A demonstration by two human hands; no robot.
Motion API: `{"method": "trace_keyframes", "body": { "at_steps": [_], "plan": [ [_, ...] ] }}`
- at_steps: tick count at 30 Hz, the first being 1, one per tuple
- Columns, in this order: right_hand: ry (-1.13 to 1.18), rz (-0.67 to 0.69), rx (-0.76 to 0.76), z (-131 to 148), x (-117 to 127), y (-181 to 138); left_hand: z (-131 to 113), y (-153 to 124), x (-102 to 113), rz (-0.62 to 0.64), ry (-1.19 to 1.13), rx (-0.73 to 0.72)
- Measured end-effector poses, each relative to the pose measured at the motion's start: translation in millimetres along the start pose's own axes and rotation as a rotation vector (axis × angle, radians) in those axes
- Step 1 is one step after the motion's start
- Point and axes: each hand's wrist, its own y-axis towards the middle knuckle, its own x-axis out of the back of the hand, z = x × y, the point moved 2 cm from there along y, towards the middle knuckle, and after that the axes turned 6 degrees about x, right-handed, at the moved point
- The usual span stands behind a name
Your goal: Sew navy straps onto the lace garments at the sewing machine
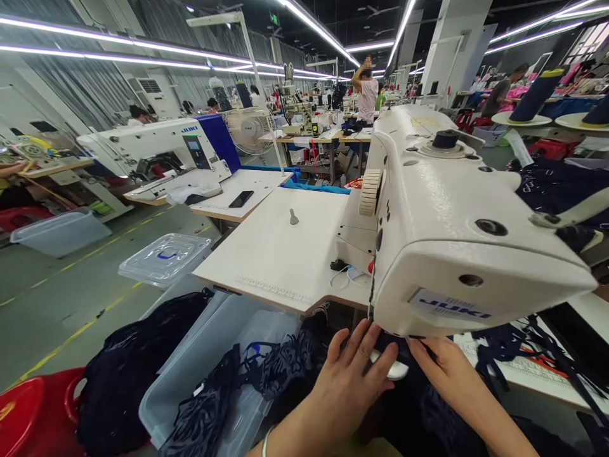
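Below the head of a white JUKI sewing machine (476, 285), both hands are at dark navy fabric (404, 412). My left hand (349, 374) has its fingers spread, the tips reaching to the front of the machine head. Under those fingers shows a smooth white rounded piece (396, 367); I cannot tell what it is. My right hand (445, 368) is on the other side of this piece, its fingers close together at the fabric. The machine head hides the right fingertips and the needle area.
A clear plastic bin (185, 381) with navy garments stands at the left, near a red stool (40, 412) and more dark garments (128, 374). On the white tabletop (271, 247) lies a small grey metal piece (294, 219). A phone (241, 199) rests farther back.
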Motion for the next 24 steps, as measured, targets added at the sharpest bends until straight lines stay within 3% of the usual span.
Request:
{"method": "trace_keyframes", "body": {
  "at_steps": [12, 24],
  "plan": [
    [-0.020, -0.052, 0.021, -1.8, -5.0, 1.6, -2.8, -5.0, -4.1, -0.034, -0.005, 0.070],
    [0.151, -0.146, -0.063, -14.8, -11.4, -9.3, -6.1, -6.1, -4.3, -0.018, 0.011, 0.063]
  ]
}}
